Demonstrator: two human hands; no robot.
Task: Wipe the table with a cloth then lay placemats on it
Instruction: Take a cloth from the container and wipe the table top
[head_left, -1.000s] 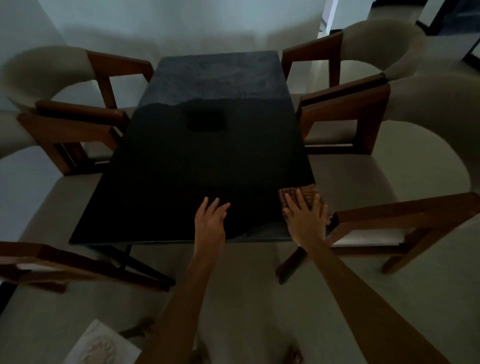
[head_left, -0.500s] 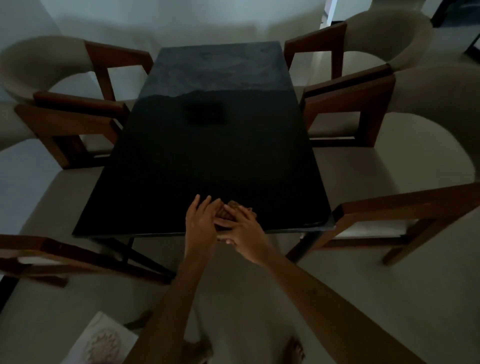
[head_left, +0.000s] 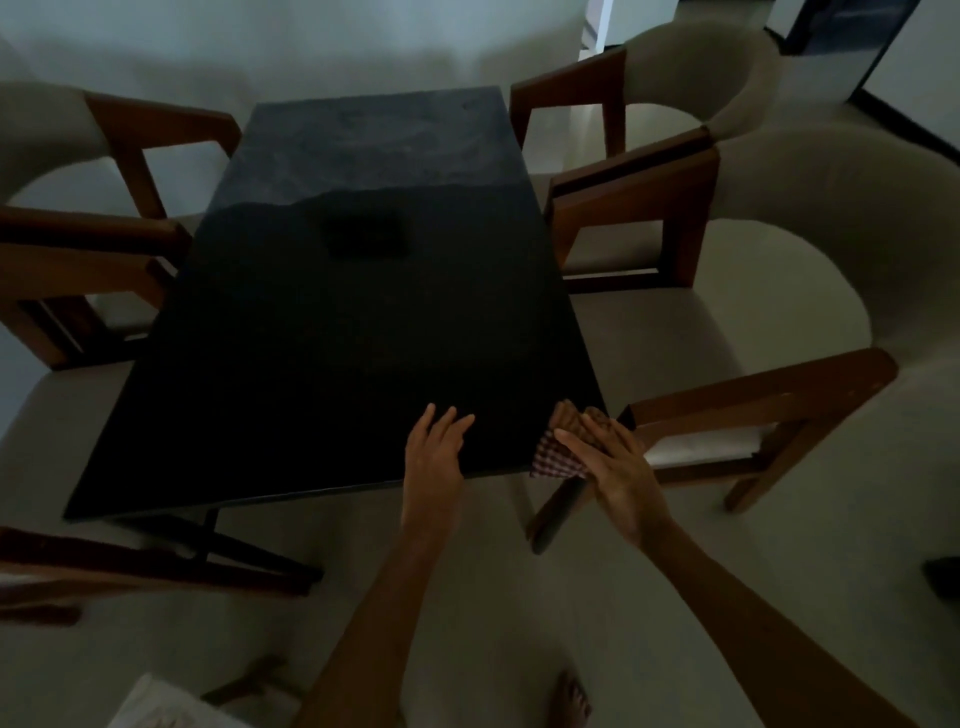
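A long black table (head_left: 332, 332) runs away from me in dim light. A brown checked cloth (head_left: 558, 454) lies on its near right corner, partly hanging over the edge. My right hand (head_left: 610, 465) presses flat on the cloth, fingers pointing up and left. My left hand (head_left: 434, 449) rests flat on the table's near edge, a little left of the cloth, fingers spread and holding nothing. A darker rectangular patch (head_left: 366, 236) shows on the tabletop's middle. The far end of the top looks streaked and grey.
Wooden armchairs with pale cushions stand around the table: two on the right (head_left: 779, 291), two on the left (head_left: 78, 249), one frame at near left (head_left: 104, 566). A pale patterned sheet (head_left: 156, 706) lies on the floor at the bottom left. My bare foot (head_left: 571, 699) shows below.
My right hand has swept the cloth from beside my left hand out to the table's near right corner. My left hand has stayed on the near edge.
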